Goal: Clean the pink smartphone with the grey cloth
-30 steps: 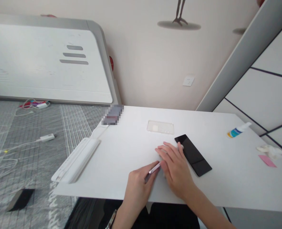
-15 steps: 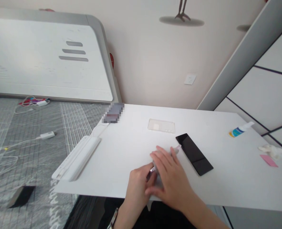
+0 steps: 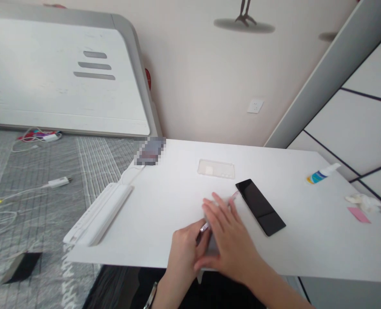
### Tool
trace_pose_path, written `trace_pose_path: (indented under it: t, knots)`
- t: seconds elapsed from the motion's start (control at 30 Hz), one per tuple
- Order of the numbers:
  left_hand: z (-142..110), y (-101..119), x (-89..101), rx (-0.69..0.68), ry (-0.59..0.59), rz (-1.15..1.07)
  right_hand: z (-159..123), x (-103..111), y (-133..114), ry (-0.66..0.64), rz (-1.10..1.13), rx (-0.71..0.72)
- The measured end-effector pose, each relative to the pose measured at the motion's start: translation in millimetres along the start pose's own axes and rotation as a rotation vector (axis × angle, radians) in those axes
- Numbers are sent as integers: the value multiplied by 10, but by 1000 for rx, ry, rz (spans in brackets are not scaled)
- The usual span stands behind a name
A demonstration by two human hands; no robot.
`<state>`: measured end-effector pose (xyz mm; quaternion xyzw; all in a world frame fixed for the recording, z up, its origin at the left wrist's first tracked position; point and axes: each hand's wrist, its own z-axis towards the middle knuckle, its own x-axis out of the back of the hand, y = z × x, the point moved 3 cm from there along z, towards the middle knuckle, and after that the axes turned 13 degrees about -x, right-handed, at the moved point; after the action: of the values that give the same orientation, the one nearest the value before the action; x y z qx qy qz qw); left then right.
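Note:
My left hand (image 3: 185, 244) is closed around a thin phone with a shiny pinkish edge (image 3: 205, 227), mostly hidden by my fingers. Over its upper face lies my right hand (image 3: 227, 231), fingers bent and pressing a grey cloth that shows only in part between the hands. A pale corner of it hangs below at the table's front edge. Just right of my hands rests a black-screened phone (image 3: 260, 208), flat on the white table (image 3: 158, 219). Behind them is a clear phone case (image 3: 216, 168).
A white power strip (image 3: 98, 214) lies at the left, its cable leading toward a blurred-out device (image 3: 150, 151). On the right are a small spray bottle (image 3: 322, 174), a crumpled tissue (image 3: 364, 201) and a pink slip (image 3: 358, 214). A charger (image 3: 58, 182) lies on the bed.
My right hand has shifted slightly over the held phone, and its fingers look more spread and raised. The whole view has moved a little; the things on the table stay put.

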<state>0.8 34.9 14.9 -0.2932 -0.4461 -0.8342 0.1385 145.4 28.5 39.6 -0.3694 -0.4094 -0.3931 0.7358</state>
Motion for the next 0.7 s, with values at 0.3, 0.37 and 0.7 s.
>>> trace_pose_path:
  t: [0.3,0.37,0.7]
  knots:
    - [18,44,15,-26,6,4,117,48,310,-14,9,-32]
    - [32,76,24,-42,33,-26,171,97,502,13,-34,-101]
    - [-41,-13,-7,-24,2,73,-50,1,-205,-33,109,94]
